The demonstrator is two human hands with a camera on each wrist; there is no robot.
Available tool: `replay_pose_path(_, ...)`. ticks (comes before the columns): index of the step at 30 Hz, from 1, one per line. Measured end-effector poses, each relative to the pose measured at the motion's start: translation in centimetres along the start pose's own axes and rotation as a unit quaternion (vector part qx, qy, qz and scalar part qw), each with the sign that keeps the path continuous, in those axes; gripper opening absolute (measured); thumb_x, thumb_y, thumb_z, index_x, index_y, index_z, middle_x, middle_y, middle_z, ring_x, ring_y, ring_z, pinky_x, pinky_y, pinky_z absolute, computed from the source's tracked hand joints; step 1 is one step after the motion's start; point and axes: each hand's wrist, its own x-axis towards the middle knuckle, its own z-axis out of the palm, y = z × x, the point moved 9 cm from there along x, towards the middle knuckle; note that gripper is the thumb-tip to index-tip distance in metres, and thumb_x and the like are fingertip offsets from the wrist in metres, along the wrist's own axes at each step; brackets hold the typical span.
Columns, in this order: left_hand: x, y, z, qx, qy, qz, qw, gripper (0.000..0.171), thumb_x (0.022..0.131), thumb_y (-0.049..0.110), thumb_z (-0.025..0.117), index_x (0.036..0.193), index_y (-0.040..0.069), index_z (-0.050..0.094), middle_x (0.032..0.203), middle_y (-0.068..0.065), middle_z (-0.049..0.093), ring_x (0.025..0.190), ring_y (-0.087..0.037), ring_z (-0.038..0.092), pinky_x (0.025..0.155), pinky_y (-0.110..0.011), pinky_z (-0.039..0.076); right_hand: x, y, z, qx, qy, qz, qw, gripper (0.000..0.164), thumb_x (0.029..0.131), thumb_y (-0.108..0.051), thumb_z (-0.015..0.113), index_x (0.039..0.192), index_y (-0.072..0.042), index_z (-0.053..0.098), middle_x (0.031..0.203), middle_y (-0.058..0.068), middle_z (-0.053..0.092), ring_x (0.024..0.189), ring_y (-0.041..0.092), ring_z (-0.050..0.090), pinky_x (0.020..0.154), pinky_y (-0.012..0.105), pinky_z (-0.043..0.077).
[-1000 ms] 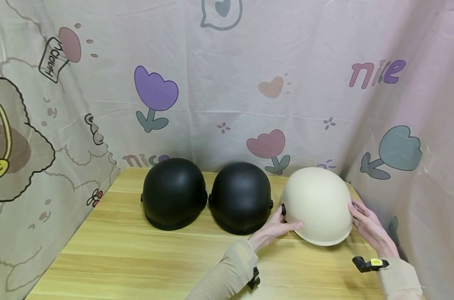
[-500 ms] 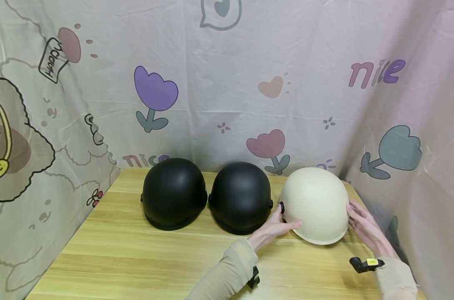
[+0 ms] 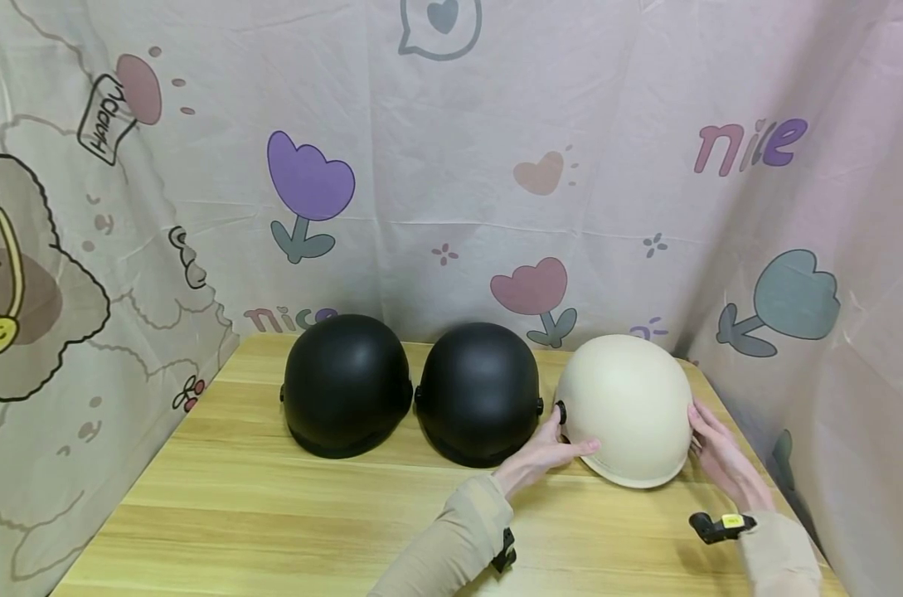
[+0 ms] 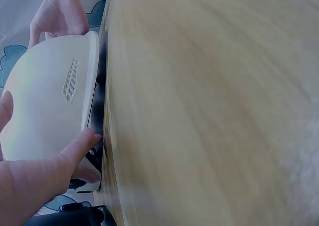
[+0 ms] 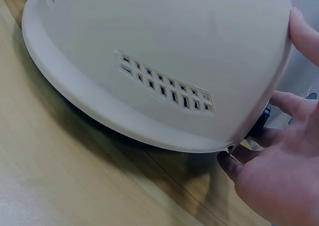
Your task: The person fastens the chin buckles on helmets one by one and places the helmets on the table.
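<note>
A beige helmet [image 3: 626, 406] sits at the right end of a row on the wooden table, between my two hands. My left hand [image 3: 544, 454] holds its left side, thumb across the shell and fingers by the black side knob [image 3: 561, 412]. On the opposite side my right hand [image 3: 729, 460] grips the lower edge. Its fingers [image 5: 232, 163] curl under the rim in the right wrist view, which also shows the shell's vent grid [image 5: 167, 86]. Whether the whole rim touches the table cannot be told. The helmet's inside is hidden.
Two black helmets stand left of the beige one, a middle one [image 3: 478, 394] and a left one [image 3: 347, 385], nearly touching. Behind the wooden table [image 3: 272, 522] hangs a printed curtain [image 3: 436, 149], with more curtain along both sides.
The beige helmet has shifted slightly left, nearer the middle black helmet. My right hand has moved left with it; my left hand has barely moved.
</note>
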Motion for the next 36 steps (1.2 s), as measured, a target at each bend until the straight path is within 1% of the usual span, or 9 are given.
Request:
replay_pose_path(3,0.0,0.0,0.0,0.000,0.000,-0.002,1.0000,0.109,0.088,0.026,0.080,0.162,0.005,0.004,0.167,-0.026,0.013,0.154,-0.039,0.021,0.117,-0.055,0.038,0.2,-0.3,0.6,0.023,-0.023,-0.008,0.999,0.068,0.111,-0.038,0.025,0.158,-0.021,-0.021,0.163,0.002,-0.032,0.150,0.012,-0.030,0.121,0.029,-0.023)
replay_pose_path(5,0.0,-0.1,0.0,0.002,0.000,-0.003,1.0000,0.109,0.088,0.026,0.080,0.162,0.005,0.004,0.167,-0.026,0.014,0.154,-0.039,0.022,0.117,-0.055,0.038,0.3,-0.5,1.0,0.039,-0.039,-0.017,0.998,0.067,0.112,-0.037,0.023,0.157,-0.021,-0.023,0.161,0.002,-0.035,0.147,0.018,-0.036,0.118,0.034,-0.028)
replay_pose_path(8,0.0,-0.1,-0.2,0.005,0.002,-0.004,1.0000,0.109,0.087,0.026,0.080,0.162,0.006,0.004,0.167,-0.025,0.014,0.154,-0.039,0.021,0.117,-0.056,0.037,0.4,-0.5,1.4,0.053,-0.050,-0.019,0.997,0.066,0.112,-0.038,0.022,0.157,-0.023,-0.024,0.161,0.000,-0.036,0.146,0.018,-0.038,0.116,0.033,-0.029)
replay_pose_path(11,0.0,-0.2,-0.2,0.005,0.003,-0.004,1.0000,0.108,0.087,0.025,0.080,0.163,0.006,0.005,0.167,-0.024,0.014,0.154,-0.039,0.021,0.117,-0.056,0.037,0.5,-0.4,1.5,0.061,-0.052,-0.016,0.997,0.066,0.111,-0.039,0.021,0.157,-0.024,-0.024,0.160,0.001,-0.037,0.144,0.019,-0.039,0.116,0.034,-0.030)
replay_pose_path(17,0.0,-0.3,-0.3,0.009,0.006,-0.004,0.9999,0.109,0.087,0.026,0.080,0.163,0.006,0.004,0.168,-0.022,0.012,0.155,-0.037,0.018,0.119,-0.055,0.035,0.7,0.0,1.4,0.050,-0.039,-0.008,0.998,0.069,0.111,-0.042,0.021,0.156,-0.022,-0.027,0.157,0.006,-0.040,0.144,0.023,-0.040,0.116,0.035,-0.030)
replay_pose_path(26,0.0,-0.2,-0.4,0.015,0.010,-0.006,0.9998,0.109,0.087,0.027,0.080,0.163,0.007,0.005,0.169,-0.021,0.010,0.157,-0.036,0.014,0.123,-0.054,0.028,0.8,0.3,1.4,0.046,-0.041,-0.009,0.998,0.067,0.111,-0.043,0.020,0.156,-0.025,-0.026,0.160,0.000,-0.037,0.146,0.017,-0.037,0.118,0.031,-0.028)
replay_pose_path(28,-0.1,-0.3,-0.3,0.011,0.010,-0.008,0.9999,0.109,0.087,0.027,0.080,0.163,0.008,0.004,0.169,-0.021,0.009,0.157,-0.036,0.014,0.122,-0.054,0.030,0.7,0.4,1.4,0.045,-0.044,-0.012,0.998,0.066,0.111,-0.043,0.019,0.156,-0.025,-0.026,0.161,-0.001,-0.036,0.147,0.016,-0.036,0.118,0.030,-0.027)
replay_pose_path(33,-0.4,-0.2,-0.1,0.005,0.000,-0.012,0.9999,0.110,0.088,0.027,0.079,0.163,0.012,0.001,0.169,-0.021,0.007,0.156,-0.037,0.013,0.118,-0.055,0.035,0.6,0.7,1.2,0.037,-0.043,-0.022,0.998,0.065,0.111,-0.043,0.018,0.157,-0.026,-0.025,0.164,-0.007,-0.031,0.149,0.006,-0.029,0.119,0.024,-0.024)
replay_pose_path(36,-0.7,0.0,0.0,0.010,-0.010,-0.011,0.9998,0.111,0.089,0.027,0.079,0.163,0.011,-0.002,0.170,-0.019,0.005,0.157,-0.037,0.012,0.119,-0.056,0.034,0.5,0.8,1.2,0.033,-0.044,-0.027,0.998,0.064,0.111,-0.042,0.017,0.157,-0.027,-0.025,0.164,-0.012,-0.028,0.149,0.000,-0.025,0.119,0.020,-0.022)
